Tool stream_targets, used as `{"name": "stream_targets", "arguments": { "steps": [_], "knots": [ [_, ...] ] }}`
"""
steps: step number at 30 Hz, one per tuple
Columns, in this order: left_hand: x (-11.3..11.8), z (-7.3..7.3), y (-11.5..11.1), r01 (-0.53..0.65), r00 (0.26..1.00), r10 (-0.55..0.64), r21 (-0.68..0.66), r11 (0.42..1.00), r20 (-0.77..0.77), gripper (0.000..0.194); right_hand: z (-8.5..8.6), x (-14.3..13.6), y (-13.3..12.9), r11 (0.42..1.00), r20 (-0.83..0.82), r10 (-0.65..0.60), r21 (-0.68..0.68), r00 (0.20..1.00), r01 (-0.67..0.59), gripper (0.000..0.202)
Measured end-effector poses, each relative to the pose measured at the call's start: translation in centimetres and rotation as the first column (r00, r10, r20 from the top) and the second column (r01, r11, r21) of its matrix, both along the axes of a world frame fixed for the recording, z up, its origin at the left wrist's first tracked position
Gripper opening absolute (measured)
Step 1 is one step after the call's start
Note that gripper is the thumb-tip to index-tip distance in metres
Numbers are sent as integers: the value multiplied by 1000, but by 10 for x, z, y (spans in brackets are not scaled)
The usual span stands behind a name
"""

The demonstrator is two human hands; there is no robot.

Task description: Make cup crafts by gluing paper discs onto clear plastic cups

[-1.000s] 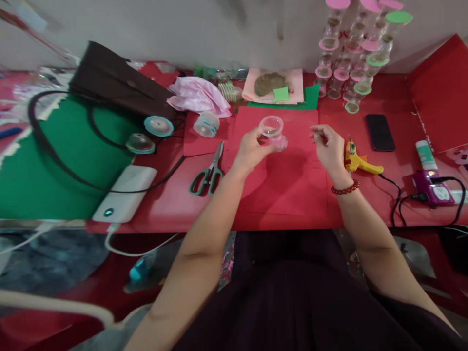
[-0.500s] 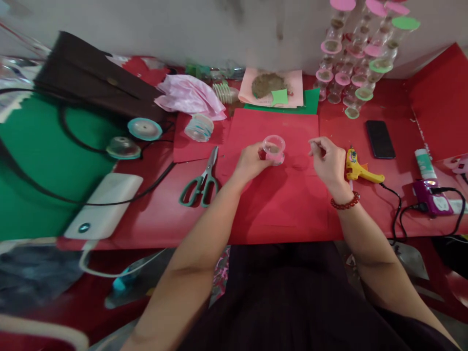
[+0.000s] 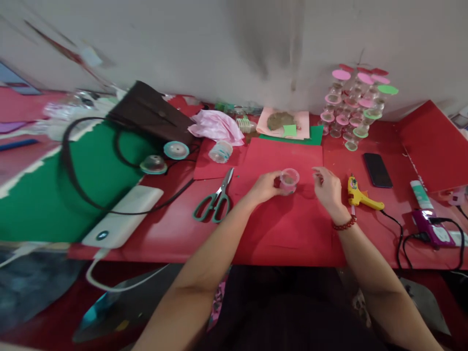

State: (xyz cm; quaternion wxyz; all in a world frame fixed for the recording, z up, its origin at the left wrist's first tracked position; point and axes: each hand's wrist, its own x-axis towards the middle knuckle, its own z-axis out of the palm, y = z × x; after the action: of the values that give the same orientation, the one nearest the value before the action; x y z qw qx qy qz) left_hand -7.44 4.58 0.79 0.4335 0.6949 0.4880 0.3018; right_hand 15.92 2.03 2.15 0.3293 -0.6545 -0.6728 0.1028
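My left hand (image 3: 266,187) is closed round a small clear plastic cup (image 3: 289,177) with a pinkish rim and something brownish inside. It holds the cup upright over a red sheet (image 3: 285,229). To the right of the cup, apart from it, my right hand (image 3: 328,189) has its fingers loosely bent and a little apart, and I see nothing in them. A yellow glue gun (image 3: 361,195) lies just right of my right hand. Scissors with green handles (image 3: 215,200) rest to the left of my left forearm.
Stacked clear cups with pink and green discs (image 3: 351,109) stand at the back right. A black phone (image 3: 378,169), a glue stick (image 3: 422,195) and a purple power adapter (image 3: 433,228) with cables lie right. Leftward are a white power bank (image 3: 124,217), a dark bag (image 3: 151,114) and pink cloth (image 3: 217,126).
My view has tilted up and shifted left, so the table sits lower in the picture. My left hand still holds the cup. The right hand's fingers have loosened slightly.
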Motion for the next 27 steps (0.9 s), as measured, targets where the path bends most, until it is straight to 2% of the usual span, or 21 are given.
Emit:
{"name": "stream_targets", "arguments": {
  "steps": [3,5,7,9,15,19,21,23,25,27],
  "knots": [
    [-11,6,4,-30,998,29,13,999,54,52,2,2,0,1000,-6,3,-15,1000,-3,32],
    [-19,9,7,-156,986,153,47,987,72,43,4,1,-3,999,54,-9,-50,999,12,28],
    [-26,11,9,-305,951,299,76,949,77,32,6,-2,-5,997,125,-31,-60,992,39,31],
    [-30,10,12,-397,916,390,76,915,94,23,6,-4,-7,996,173,-54,-55,983,64,34],
    [-31,3,15,-467,862,451,13,884,232,13,9,-8,-7,992,236,-66,-84,969,89,36],
    [-24,13,36,-458,854,438,6,889,280,21,13,-8,-6,987,257,-93,-106,962,124,35],
    [-15,22,59,-438,883,422,40,898,205,32,15,-7,-7,987,264,-88,-110,960,120,34],
    [-2,30,88,-397,917,399,161,904,22,26,16,-7,-7,987,264,-76,-115,961,110,33],
    [11,34,118,-324,906,382,281,903,-183,7,16,-7,-8,988,262,-66,-121,963,100,34],
    [21,32,143,-249,876,364,350,903,-315,17,16,-7,-7,987,267,-66,-126,962,102,35]
  ]
}}
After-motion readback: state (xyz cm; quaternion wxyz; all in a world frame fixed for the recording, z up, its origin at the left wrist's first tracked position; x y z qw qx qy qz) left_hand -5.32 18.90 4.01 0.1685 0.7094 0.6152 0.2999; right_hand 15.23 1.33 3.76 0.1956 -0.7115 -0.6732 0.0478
